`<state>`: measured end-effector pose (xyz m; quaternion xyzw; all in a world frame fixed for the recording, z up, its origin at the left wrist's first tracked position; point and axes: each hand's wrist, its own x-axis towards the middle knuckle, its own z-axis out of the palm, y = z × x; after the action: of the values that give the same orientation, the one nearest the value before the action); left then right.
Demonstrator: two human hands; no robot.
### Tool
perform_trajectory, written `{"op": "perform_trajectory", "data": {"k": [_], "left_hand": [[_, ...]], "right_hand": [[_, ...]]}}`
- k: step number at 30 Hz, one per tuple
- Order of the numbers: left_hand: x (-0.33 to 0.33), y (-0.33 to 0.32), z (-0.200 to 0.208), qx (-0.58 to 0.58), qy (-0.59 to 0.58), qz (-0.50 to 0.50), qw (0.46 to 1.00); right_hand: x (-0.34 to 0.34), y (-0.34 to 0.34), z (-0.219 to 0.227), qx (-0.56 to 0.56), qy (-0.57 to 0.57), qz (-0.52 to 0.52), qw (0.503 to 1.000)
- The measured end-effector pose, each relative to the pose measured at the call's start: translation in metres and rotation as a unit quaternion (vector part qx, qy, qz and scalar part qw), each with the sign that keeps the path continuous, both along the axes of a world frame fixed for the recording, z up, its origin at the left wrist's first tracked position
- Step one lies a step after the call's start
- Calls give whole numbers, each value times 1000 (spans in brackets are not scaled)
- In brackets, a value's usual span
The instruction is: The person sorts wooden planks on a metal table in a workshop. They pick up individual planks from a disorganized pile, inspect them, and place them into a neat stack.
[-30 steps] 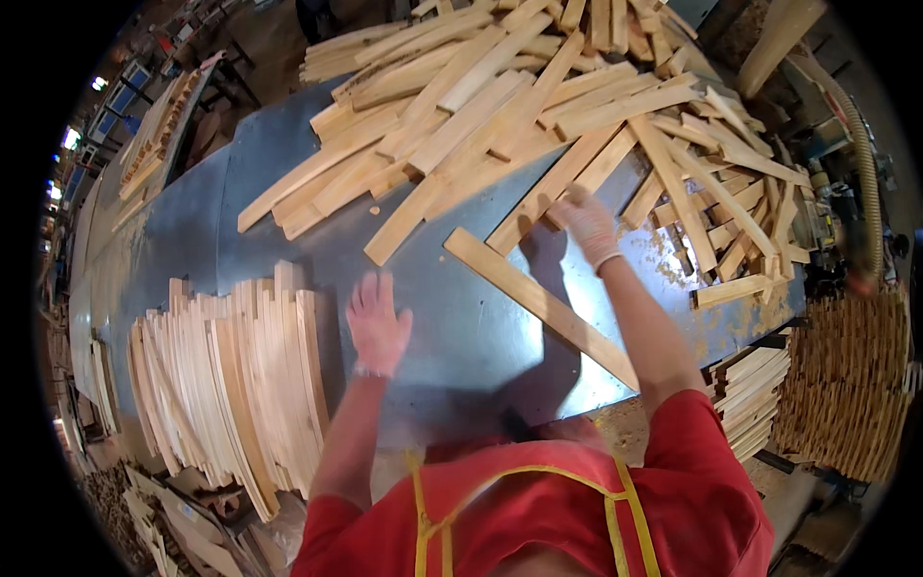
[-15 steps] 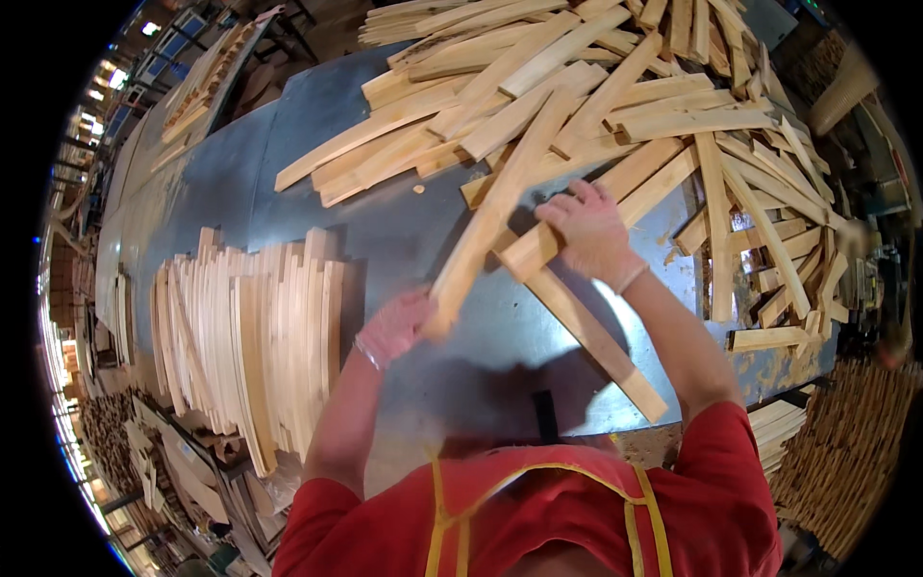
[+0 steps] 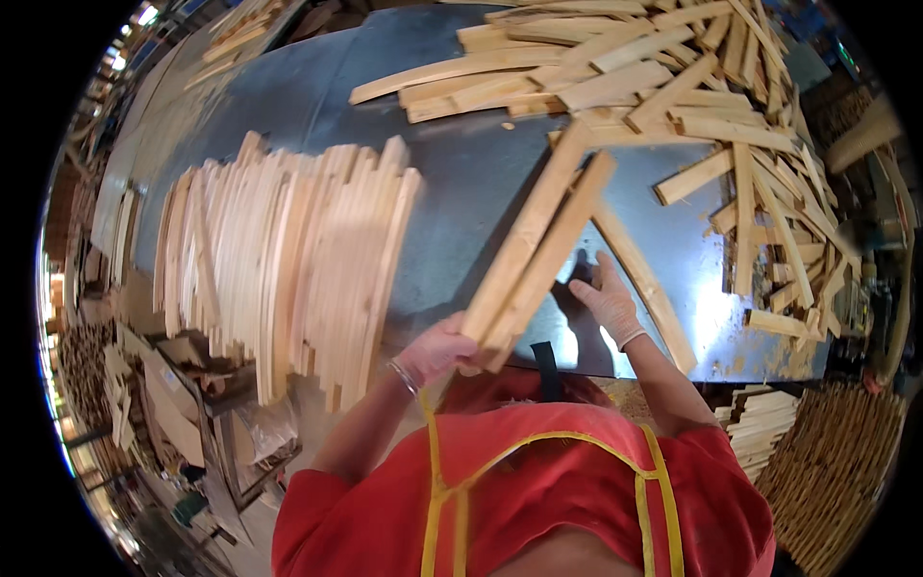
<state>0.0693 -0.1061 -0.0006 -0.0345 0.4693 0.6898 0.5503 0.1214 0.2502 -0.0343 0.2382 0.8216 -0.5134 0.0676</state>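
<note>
My left hand (image 3: 437, 352), in a thin pale glove, is closed around the near ends of two wooden slats. The left slat (image 3: 527, 236) and the right slat (image 3: 556, 258) run side by side, slanting away to the far right, with a narrow dark gap between them. To their right my right hand (image 3: 610, 303), gloved too, holds nothing, its thumb and fingers apart. Just beyond that hand a single slat (image 3: 646, 288) lies slantwise on the grey metal table (image 3: 452, 212), its far end partly behind the held slats.
A row of slats (image 3: 317, 250) lies packed side by side at the left. A loose heap of slats (image 3: 615, 82) covers the far and right parts of the table. Sawdust (image 3: 793, 361) lies near the right edge. Bundled sticks (image 3: 836, 452) stand at the lower right.
My right hand has let go of a slat and drawn back toward me. That slat now lies alongside the other in my left hand. The view has shifted, showing the row at left farther right.
</note>
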Motion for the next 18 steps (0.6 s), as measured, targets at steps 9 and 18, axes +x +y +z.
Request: {"op": "perform_trajectory", "data": {"k": [9,18], "left_hand": [[94,-28,42,-345,264,-117,893],[101,-114,44,-614,529,-109,576]], "right_hand": [[-46,-154,-36,-359,-1,-171,918],[-70,-295,37,-168,-50,192,966]]}}
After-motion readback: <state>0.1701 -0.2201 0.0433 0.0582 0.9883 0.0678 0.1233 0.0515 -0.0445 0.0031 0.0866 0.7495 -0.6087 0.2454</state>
